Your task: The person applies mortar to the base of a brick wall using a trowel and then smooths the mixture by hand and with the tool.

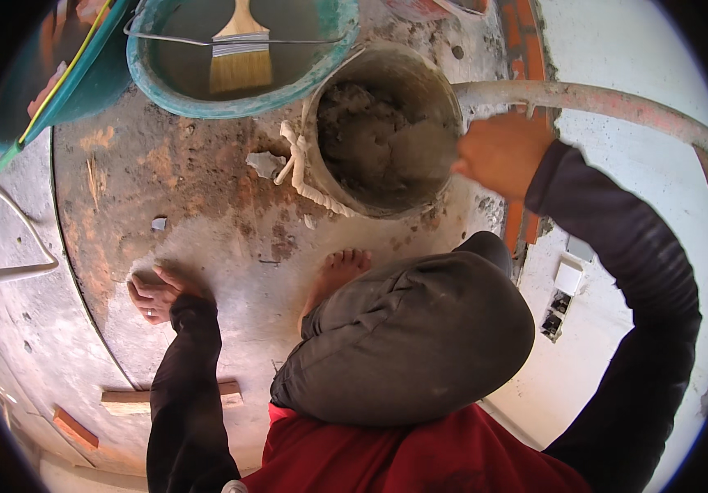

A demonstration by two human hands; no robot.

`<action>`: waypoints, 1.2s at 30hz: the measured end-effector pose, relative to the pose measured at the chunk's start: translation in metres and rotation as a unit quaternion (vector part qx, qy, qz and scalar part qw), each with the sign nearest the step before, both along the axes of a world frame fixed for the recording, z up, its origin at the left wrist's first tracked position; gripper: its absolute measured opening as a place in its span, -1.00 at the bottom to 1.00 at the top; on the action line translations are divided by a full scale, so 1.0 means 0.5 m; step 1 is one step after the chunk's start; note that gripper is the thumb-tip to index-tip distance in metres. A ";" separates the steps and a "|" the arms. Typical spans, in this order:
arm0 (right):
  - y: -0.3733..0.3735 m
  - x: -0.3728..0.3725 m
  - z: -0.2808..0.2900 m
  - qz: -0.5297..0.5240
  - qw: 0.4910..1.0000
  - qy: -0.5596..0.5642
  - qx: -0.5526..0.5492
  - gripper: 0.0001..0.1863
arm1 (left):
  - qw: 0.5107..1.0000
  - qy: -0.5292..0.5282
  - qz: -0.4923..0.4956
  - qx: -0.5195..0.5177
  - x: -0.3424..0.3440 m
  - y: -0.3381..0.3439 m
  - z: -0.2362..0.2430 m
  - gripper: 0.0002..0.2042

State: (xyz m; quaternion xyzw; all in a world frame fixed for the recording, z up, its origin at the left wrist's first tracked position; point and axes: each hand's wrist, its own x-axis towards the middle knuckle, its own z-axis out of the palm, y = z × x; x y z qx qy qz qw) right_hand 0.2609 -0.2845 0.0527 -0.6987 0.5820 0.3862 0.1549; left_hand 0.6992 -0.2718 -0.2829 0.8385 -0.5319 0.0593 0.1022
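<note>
My right hand [506, 156] is closed in a fist at the right rim of a round bucket [421, 67]. Grey wet mortar [358, 123] fills the lower part of that bucket. A smooth, lighter grey patch lies in the mortar beside my fist; whether it is a tool's blade I cannot tell, and whatever the fist grips is hidden. Pale rope [298, 168] is knotted at the bucket's left side. Well to the left and nearer me, my left hand [161, 296] rests on the stained board [181, 238], fingers spread, holding nothing.
Behind the bucket stands a teal basin [147, 82] of cloudy water, with a wide brush [241, 70] at its wire handle. Another teal container [62, 103] tilts at far left. Wood strips [124, 402] lie near my left forearm. A white wall [609, 140] rises at right.
</note>
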 end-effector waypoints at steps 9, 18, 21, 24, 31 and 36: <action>0.032 -0.024 0.047 -0.095 0.995 -0.002 -0.026 -0.66 | 1.000 0.003 -0.007 -0.014 0.022 0.003 -0.013 -0.37; 0.047 -0.018 -0.067 -0.269 0.955 -0.086 0.092 -0.56 | 1.000 0.001 -0.009 -0.009 0.005 0.000 -0.017 -0.37; 0.012 -0.023 -0.021 -0.184 0.981 -0.010 0.060 -0.54 | 1.000 -0.003 -0.008 -0.016 0.010 0.002 -0.017 -0.38; -0.009 -0.040 0.008 -0.143 0.987 -0.061 0.031 -0.52 | 1.000 -0.009 -0.001 -0.020 0.018 -0.001 -0.009 -0.39; 0.020 -0.023 -0.053 -0.176 0.979 -0.011 0.102 -0.58 | 1.000 0.006 -0.002 -0.006 0.007 0.001 -0.015 -0.40; -0.011 -0.041 0.028 -0.184 0.980 0.069 -0.006 -0.62 | 1.000 0.003 0.000 -0.028 0.009 -0.002 0.004 -0.39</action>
